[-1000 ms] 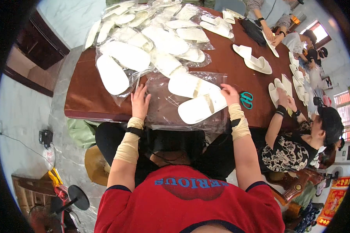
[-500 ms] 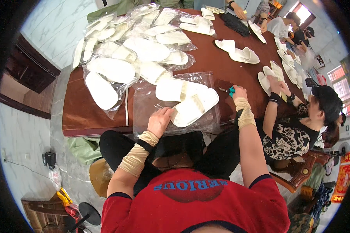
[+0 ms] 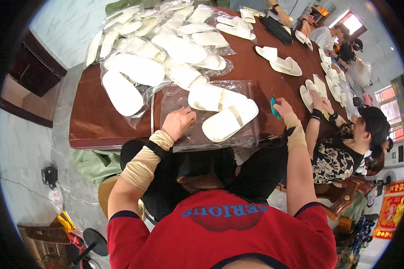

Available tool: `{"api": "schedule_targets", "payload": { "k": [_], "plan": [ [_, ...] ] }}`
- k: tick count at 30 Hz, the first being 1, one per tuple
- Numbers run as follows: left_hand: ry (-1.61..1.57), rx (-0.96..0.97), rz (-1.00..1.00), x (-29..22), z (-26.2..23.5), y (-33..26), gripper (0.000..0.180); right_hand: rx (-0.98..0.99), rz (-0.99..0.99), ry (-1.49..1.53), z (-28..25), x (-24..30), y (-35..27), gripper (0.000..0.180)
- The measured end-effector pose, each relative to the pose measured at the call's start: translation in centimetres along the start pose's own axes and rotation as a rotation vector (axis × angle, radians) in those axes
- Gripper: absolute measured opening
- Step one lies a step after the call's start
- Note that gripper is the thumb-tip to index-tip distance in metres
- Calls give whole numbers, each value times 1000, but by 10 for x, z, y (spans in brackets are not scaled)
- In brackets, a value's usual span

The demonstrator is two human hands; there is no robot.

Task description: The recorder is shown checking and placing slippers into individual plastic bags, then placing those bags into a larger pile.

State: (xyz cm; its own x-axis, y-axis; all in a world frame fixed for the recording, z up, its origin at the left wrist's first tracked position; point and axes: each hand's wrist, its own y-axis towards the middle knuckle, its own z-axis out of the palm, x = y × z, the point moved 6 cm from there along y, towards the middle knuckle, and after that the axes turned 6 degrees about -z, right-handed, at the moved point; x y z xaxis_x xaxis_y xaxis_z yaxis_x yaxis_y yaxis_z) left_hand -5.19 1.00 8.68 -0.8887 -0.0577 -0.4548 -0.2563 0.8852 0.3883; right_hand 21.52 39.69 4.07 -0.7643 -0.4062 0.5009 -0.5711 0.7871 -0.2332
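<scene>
Two white slippers (image 3: 224,112) lie inside a clear plastic bag (image 3: 179,96) at the near edge of a brown table (image 3: 94,121). My left hand (image 3: 178,123) presses down on the bag's near left part, fingers curled on the plastic. My right hand (image 3: 283,107) is at the bag's right side, closed around a small teal tool (image 3: 273,106). Both forearms wear tan sleeves.
A heap of bagged white slippers (image 3: 161,49) covers the far left of the table. Loose white slippers (image 3: 280,60) lie at the far right. A person in a patterned top (image 3: 341,148) sits on my right, hands on slippers. Other people work at the far end.
My left hand slid down and left onto the bag's near part. My right hand moved from the slippers to the bag's right edge. The view shifted, bringing the table closer.
</scene>
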Motion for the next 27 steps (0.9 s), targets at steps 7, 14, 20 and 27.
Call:
{"api": "schedule_targets", "payload": {
  "k": [7, 14, 20, 27],
  "plan": [
    [-47, -82, -175, 15, -18, 1, 8, 164, -586, -124, 34, 199, -131, 66],
    [-86, -152, -171, 15, -23, 9, 8, 161, -980, -734, 70, 261, -172, 56],
    [-115, -201, -140, 10, -25, 17, 7, 225, -997, -757, 99, 266, -161, 49],
    [-370, -369, -272, 19, -78, 2, 8, -31, -742, -373, 41, 225, -126, 43]
  ]
}}
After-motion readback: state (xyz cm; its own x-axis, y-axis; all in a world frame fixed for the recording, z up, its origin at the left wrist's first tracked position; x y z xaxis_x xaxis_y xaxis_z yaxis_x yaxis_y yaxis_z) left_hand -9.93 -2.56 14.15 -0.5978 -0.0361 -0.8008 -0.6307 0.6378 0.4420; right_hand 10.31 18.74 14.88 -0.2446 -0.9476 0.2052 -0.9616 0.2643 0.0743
